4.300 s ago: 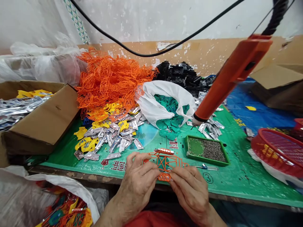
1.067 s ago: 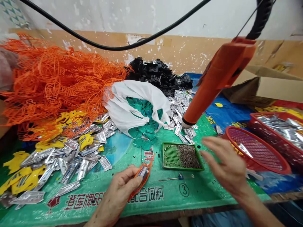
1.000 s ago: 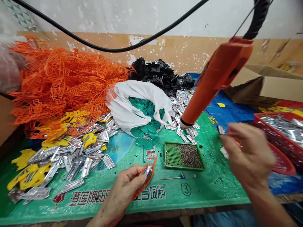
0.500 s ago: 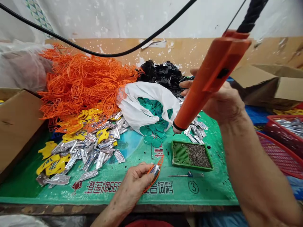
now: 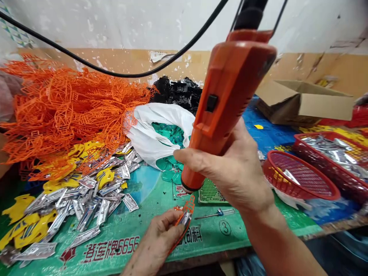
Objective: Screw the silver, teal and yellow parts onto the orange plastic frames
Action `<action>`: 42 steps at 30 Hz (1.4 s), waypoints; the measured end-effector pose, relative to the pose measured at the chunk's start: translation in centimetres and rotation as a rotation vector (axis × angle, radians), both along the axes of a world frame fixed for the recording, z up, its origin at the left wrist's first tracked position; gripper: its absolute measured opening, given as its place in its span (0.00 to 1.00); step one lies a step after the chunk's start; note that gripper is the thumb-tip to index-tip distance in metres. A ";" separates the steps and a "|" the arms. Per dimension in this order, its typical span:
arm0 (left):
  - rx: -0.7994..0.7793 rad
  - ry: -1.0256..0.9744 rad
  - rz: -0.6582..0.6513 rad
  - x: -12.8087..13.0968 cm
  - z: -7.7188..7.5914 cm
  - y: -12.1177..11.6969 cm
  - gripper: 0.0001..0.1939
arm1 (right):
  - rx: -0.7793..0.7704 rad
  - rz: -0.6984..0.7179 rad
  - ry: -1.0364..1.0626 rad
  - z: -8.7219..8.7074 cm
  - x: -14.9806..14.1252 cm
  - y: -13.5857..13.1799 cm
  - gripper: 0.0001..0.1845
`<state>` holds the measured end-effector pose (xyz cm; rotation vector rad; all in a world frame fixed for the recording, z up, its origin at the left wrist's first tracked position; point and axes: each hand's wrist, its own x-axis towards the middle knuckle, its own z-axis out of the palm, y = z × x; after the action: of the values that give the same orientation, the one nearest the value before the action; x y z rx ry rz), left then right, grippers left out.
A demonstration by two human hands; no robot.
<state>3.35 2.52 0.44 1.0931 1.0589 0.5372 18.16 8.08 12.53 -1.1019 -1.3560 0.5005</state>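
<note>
My left hand pinches an orange plastic frame piece with a small silver part set in it, low over the front of the table. My right hand is wrapped round an orange electric screwdriver that hangs nose-down from above. The screwdriver's nose sits just above the orange piece; its bit is too small to make out there. Partly hidden behind the screwdriver and my right hand is a green tray. A thin screwdriver with a blue collar lies to the right of my left hand.
At left lie piles of orange frames, yellow pieces and silver plates. A white bag holds green parts. Black parts sit behind. Red baskets and a cardboard box stand right. A black cable crosses above.
My right hand has closed round the electric screwdriver and brought its nose down and left to the piece in my left hand. The view has turned right.
</note>
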 end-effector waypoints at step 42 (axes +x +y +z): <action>-0.093 0.056 0.071 0.3 -1.2 1.0 0.17 | -0.188 -0.198 0.266 -8.2 3.5 -0.6 0.06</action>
<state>3.63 3.52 -0.78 0.9971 1.1638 0.5113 21.64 7.45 4.34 -1.2590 -0.9717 0.6139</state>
